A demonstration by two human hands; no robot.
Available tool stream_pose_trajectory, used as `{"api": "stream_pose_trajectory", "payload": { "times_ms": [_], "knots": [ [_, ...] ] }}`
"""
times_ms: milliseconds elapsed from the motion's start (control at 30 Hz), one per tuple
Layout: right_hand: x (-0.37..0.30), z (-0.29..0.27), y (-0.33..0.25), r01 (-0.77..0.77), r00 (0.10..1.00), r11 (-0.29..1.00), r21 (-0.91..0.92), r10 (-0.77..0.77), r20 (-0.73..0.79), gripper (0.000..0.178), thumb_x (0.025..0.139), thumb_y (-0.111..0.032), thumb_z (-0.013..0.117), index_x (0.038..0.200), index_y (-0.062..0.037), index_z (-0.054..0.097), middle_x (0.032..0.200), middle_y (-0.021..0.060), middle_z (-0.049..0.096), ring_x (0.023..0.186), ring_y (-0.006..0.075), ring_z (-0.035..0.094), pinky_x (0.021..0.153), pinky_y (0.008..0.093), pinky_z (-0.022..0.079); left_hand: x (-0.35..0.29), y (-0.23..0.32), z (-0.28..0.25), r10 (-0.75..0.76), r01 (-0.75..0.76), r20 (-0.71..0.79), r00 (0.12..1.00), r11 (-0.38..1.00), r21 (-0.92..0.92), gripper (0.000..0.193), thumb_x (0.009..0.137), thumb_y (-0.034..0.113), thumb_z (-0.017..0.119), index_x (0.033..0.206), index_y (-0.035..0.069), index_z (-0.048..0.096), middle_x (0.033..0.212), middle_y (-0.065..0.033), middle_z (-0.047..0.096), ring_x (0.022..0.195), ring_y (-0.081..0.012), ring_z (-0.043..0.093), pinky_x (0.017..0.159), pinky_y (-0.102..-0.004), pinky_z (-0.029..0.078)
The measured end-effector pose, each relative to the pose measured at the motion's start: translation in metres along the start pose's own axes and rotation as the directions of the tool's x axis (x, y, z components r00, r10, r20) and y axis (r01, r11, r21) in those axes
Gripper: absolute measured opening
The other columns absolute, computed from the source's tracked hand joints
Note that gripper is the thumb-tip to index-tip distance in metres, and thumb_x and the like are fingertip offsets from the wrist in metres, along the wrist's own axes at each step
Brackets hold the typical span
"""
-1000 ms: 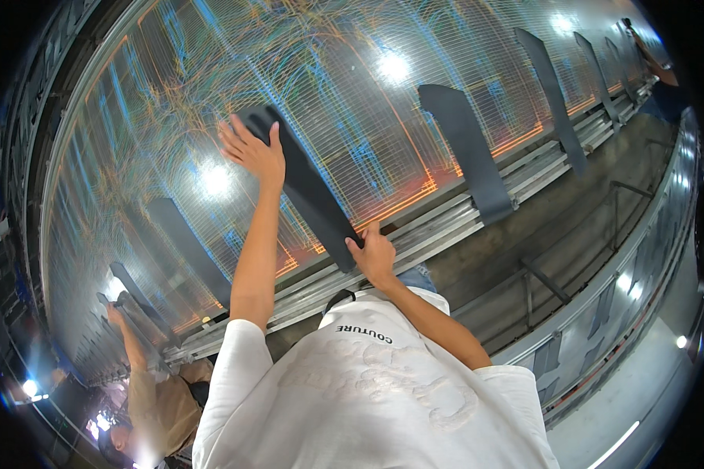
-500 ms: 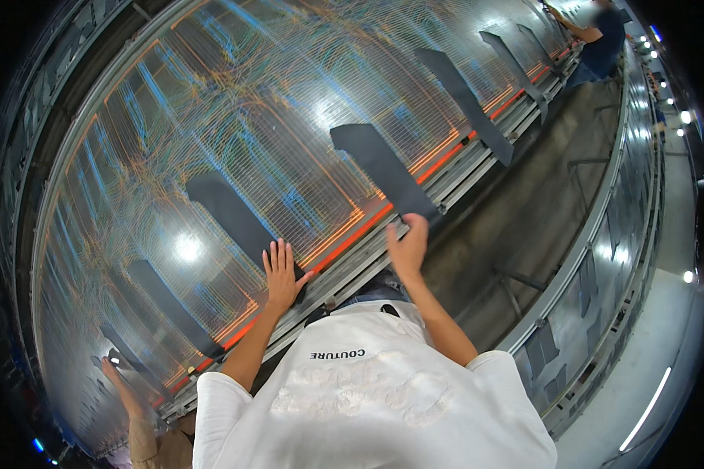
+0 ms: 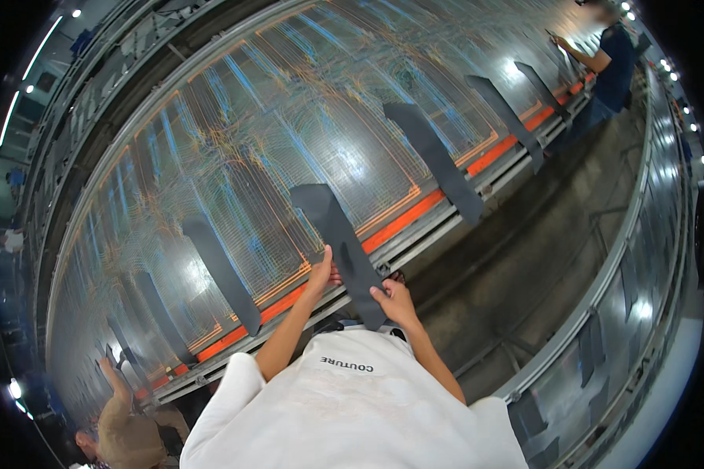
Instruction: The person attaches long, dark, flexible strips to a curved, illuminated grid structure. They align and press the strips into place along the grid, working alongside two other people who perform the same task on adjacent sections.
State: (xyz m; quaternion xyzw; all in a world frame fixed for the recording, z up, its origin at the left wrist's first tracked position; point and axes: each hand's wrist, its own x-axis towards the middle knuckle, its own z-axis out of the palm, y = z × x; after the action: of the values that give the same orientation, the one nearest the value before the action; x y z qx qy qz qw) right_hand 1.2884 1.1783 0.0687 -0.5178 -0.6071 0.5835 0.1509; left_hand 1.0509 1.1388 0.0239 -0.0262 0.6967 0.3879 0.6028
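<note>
Where wire sheet (image 3: pixel 235 148) gleams, strip (image 3: pixel 338 234) lies — aisle (image 3: pixel 524 258) beside.

No packages, labels, signs or screens are showing anywhere in this view.
</note>
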Motion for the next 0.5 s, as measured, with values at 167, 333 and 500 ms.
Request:
{"api": "stream_pose_trajectory", "payload": {
  "times_ms": [167, 333, 500],
  "knots": [
    [-0.018, -0.050, -0.139, 0.207, 0.945, 0.978, -0.036, -0.190, 0.267, 0.025, 0.090, -0.022, 0.069, 0.086, 0.0014, 0.059, 0.071, 0.0213, 0.061, 0.062, 0.0356, 0.060, 0.060, 0.0425, 0.046, 0.025, 0.067, 0.043, 0.219, 0.217, 0.408, 0.886, 0.582, -0.784, 0.040, 0.097, 0.035, 0.065, 0.114, -0.001, 0.067, 0.104, -0.0139, 0.073, 0.095, -0.0243, 0.071, 0.080, -0.0340, 0.060],
    [-0.012, -0.068, -0.168, 0.226, 0.952, 0.974, -0.036, -0.212, 0.221, 0.025, 0.091, -0.022, 0.068, 0.089, 0.0005, 0.059, 0.071, 0.0198, 0.061, 0.062, 0.0354, 0.062, 0.060, 0.0428, 0.046, 0.032, 0.160, -0.019, 0.459, -0.087, 0.257, 0.850, 0.605, -0.792, 0.023, 0.095, 0.018, 0.068, 0.106, -0.003, 0.068, 0.099, -0.0155, 0.073, 0.086, -0.0242, 0.072, 0.076, -0.0349, 0.061],
    [0.047, -0.063, -0.119, 0.106, 0.970, 0.987, -0.119, -0.076, 0.229, 0.028, 0.091, -0.026, 0.068, 0.092, 0.0020, 0.065, 0.077, 0.0207, 0.068, 0.072, 0.0367, 0.067, 0.067, 0.0443, 0.049, 0.047, 0.225, -0.044, 0.398, -0.318, -0.025, 0.917, 0.694, -0.646, 0.032, 0.086, 0.018, 0.079, 0.105, -0.004, 0.068, 0.098, -0.0146, 0.073, 0.083, -0.0251, 0.072, 0.072, -0.0372, 0.062]
  ]
}}
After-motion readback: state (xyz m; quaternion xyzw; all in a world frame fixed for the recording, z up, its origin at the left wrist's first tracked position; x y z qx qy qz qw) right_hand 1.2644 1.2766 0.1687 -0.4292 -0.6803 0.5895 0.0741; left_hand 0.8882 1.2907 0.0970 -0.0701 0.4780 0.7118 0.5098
